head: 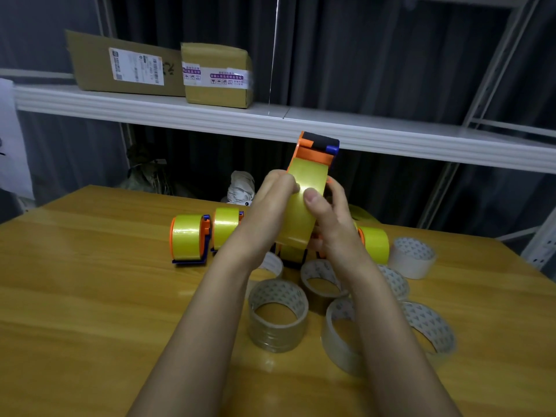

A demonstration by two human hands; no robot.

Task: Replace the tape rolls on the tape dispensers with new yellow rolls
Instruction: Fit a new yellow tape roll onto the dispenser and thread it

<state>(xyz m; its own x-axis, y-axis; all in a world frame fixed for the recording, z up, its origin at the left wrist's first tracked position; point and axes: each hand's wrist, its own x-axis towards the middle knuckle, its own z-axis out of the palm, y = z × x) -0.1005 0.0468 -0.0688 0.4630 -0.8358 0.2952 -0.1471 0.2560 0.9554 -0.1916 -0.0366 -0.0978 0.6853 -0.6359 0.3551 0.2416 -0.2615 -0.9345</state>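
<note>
Orange tape dispenser [313, 152] held up above the middle of the wooden table [90, 281], tilted, black roller and blue knob at its top end. Yellow roll [296, 227] seated on it, with a yellow strip of tape [310, 173] drawn up flat toward the roller. Left hand [275, 194] curled against the left side of the strip, fingertips pinching its edge. Right hand [326, 206] wrapped round the right side of the dispenser, thumb pressed flat on the yellow tape. Both hands close together, clamped on the same dispenser, thumbs nearly meeting.

Behind the forearms, toward the far edge of the table: two more dispensers loaded with yellow rolls, one at far left [188, 239], another just beside it [225, 230], partly hidden by the left forearm. Third loaded dispenser [374, 243] to the right, behind the right forearm.

Nearer the front edge, several clear tape rolls with patterned cores: one upright near the centre [278, 314], one behind it [322, 281], one under the right forearm [340, 332], one at right [430, 329], one toward the right edge [412, 257], more partly hidden by the arms.

White shelf [180, 106] beyond the table, carrying two cardboard boxes [126, 67] [216, 76], side by side and touching.
</note>
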